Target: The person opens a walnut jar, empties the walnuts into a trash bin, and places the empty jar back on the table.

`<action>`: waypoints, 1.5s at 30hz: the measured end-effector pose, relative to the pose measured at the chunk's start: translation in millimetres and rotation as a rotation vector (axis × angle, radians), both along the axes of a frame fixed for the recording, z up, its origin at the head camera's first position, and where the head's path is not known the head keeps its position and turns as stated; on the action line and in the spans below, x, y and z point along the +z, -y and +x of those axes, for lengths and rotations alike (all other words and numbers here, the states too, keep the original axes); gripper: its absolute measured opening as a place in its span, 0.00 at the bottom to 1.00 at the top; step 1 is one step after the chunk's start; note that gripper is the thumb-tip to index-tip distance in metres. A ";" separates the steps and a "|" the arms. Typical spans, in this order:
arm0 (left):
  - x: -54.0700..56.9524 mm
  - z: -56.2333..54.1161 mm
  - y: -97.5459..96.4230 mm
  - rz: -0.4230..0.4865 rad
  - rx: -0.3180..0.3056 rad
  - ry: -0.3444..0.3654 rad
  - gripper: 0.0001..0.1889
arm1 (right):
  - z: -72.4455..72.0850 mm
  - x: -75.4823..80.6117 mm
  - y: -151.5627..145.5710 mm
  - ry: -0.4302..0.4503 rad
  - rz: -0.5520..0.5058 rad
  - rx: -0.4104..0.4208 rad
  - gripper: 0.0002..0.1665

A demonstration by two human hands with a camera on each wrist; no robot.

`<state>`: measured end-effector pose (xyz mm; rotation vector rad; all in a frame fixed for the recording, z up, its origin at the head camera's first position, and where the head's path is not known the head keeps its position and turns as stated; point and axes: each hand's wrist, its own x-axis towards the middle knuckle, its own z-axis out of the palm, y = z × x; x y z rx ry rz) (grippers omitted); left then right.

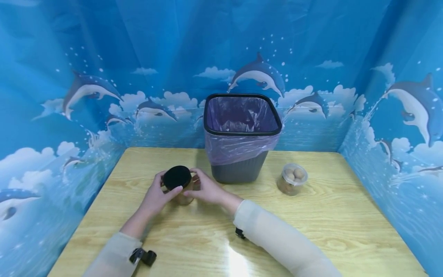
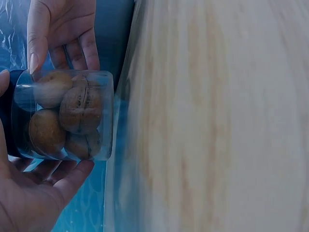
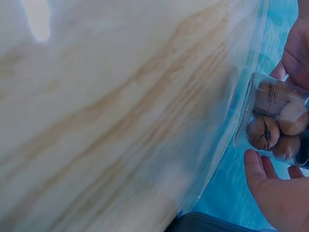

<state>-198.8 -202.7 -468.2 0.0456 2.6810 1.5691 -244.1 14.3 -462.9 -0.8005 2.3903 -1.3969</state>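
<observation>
Head view: we're holding a clear, straight-sided jar (image 1: pixel 183 199) with a round black lid (image 1: pixel 177 177), upright over the left part of the pale wood-grain table (image 1: pixel 207 238). Brown, ridged walnuts (image 2: pixel 79 108) are sitting inside. Left hand (image 1: pixel 155 198) and right hand (image 1: pixel 211 190) are gripping opposite sides, fingers curved round, thumbs in front. We can't tell if the base is touching the table. We're reading the step as handling the closed jar; next move is calling for one hand steadying it before the other is releasing. Grey bin with purple liner and black rim (image 1: pixel 242 134) is standing nearby.
</observation>
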 end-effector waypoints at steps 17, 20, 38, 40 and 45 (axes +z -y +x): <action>6.5 4.2 -8.7 0.096 0.017 -0.036 0.45 | 5.7 7.2 -6.5 -0.091 -0.013 -0.046 0.47; 8.7 6.7 -11.0 0.112 0.015 -0.047 0.43 | 6.2 7.7 -8.8 -0.121 -0.007 -0.037 0.48; 6.0 14.5 -31.5 0.302 0.048 -0.157 0.34 | 8.7 4.7 -22.3 -0.194 -0.128 -0.037 0.50; 4.4 14.5 -33.0 0.317 0.055 -0.167 0.33 | 9.1 4.8 -23.3 -0.205 -0.128 -0.043 0.50; 4.1 15.3 -38.7 0.398 0.060 -0.207 0.29 | 11.4 5.4 -26.4 -0.208 -0.119 -0.059 0.53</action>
